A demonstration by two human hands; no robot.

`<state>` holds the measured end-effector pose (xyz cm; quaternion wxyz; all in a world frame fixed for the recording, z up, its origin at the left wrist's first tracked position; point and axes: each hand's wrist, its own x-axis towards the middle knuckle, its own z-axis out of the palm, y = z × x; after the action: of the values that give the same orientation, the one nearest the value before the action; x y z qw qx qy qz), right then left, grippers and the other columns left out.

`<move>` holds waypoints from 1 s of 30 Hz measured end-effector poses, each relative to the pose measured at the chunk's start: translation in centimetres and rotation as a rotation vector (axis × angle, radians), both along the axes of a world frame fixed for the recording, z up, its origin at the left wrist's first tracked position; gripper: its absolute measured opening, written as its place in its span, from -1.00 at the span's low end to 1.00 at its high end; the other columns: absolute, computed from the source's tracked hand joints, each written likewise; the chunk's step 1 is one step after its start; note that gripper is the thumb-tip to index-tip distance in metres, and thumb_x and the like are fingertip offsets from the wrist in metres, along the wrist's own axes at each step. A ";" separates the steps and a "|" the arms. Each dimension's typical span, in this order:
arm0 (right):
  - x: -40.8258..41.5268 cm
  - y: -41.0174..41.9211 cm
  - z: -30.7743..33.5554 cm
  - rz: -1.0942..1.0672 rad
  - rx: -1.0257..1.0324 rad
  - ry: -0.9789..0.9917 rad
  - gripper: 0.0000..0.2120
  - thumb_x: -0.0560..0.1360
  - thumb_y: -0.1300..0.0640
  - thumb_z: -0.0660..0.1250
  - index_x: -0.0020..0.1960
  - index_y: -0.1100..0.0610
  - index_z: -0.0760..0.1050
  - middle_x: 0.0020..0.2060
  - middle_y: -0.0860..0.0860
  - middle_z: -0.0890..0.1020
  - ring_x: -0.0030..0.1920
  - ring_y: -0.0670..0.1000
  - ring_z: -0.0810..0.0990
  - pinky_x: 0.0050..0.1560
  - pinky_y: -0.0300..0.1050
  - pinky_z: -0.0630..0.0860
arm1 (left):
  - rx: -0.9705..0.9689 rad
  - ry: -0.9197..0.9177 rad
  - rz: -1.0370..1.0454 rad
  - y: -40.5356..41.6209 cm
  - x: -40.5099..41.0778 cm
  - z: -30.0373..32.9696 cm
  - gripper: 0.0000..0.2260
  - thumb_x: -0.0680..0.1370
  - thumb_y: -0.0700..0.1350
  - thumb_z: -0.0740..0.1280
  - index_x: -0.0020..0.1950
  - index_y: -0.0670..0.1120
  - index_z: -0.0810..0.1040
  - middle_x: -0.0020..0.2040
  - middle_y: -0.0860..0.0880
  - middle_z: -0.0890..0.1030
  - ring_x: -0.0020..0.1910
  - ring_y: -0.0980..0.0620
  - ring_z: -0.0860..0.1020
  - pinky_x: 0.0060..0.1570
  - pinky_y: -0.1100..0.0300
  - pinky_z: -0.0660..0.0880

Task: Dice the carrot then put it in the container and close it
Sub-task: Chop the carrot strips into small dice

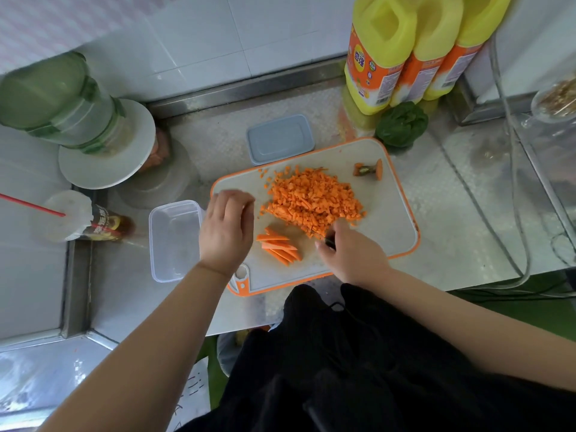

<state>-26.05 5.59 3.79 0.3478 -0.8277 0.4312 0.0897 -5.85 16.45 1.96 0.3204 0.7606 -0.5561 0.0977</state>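
Yellow bottle (pixel 378 57) label reads "奇强", other labels too blurred

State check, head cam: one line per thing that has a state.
container: open, empty, left of the board
lid: off, flat on the counter behind the board
diced carrot: piled on cutting board
carrot strips: uncut, beside the pile
carrot end: set aside at the board's far corner
left hand: over the board's left edge, holds nothing
right hand: grips the knife handle
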 end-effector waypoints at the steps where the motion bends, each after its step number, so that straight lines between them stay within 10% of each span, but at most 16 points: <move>1: -0.2 -0.4 -0.1 -0.047 0.019 -0.033 -0.74 0.59 -0.09 0.21 0.04 0.10 0.26 -0.24 -0.02 0.50 -0.16 0.12 0.59 -0.22 -0.08 0.43 | 0.023 -0.027 -0.028 1.0 -0.2 -1.2 -0.89 0.63 -0.14 0.24 0.09 -0.16 0.48 -0.02 -0.18 0.57 -0.03 -0.16 0.51 0.01 0.03 0.47; 7: -0.7 -1.1 -0.5 -0.194 -0.011 -0.159 -0.76 0.59 -0.09 0.21 0.01 0.07 0.27 -0.32 -0.06 0.48 -0.29 0.07 0.50 -0.28 -0.08 0.37 | 0.620 -0.224 -0.305 2.5 -0.4 -6.5 -0.29 0.31 0.20 0.52 0.33 -0.14 0.46 0.25 -0.10 0.55 0.22 -0.12 0.51 0.23 0.01 0.46; 15: -1.1 -1.1 -0.8 -0.158 -0.043 -0.222 -0.77 0.57 -0.07 0.24 0.02 0.06 0.28 -0.29 -0.02 0.53 -0.29 0.09 0.53 -0.30 -0.09 0.39 | 0.532 -0.363 -0.496 1.1 0.5 -8.6 -0.59 0.54 0.14 0.23 0.22 -0.14 0.47 0.15 -0.14 0.56 0.05 -0.18 0.53 -0.07 0.01 0.54; 25: 0.3 -0.5 -0.9 -0.069 0.035 -0.149 -0.77 0.57 -0.06 0.24 0.02 0.08 0.29 -0.21 0.03 0.56 -0.18 0.15 0.58 -0.16 0.05 0.51 | 0.814 0.091 0.311 0.9 -7.0 -7.3 -0.51 0.38 0.09 0.52 0.00 -0.22 0.40 -0.15 -0.17 0.52 -0.21 -0.17 0.54 -0.38 0.07 0.49; 30: 0.5 -0.4 -1.7 0.065 0.069 -0.014 -0.78 0.59 -0.08 0.18 0.01 0.08 0.34 -0.18 -0.02 0.53 -0.15 0.09 0.55 -0.14 0.01 0.49 | 0.717 0.414 0.505 1.4 -7.9 -6.7 -0.38 0.52 0.17 0.37 0.40 -0.20 0.30 0.31 -0.14 0.38 0.30 -0.17 0.35 0.21 -0.07 0.39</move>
<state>-25.60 5.19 2.14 0.3760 -0.8294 0.3982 0.1102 -13.71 17.83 -4.75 0.1084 0.9377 -0.2774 -0.1790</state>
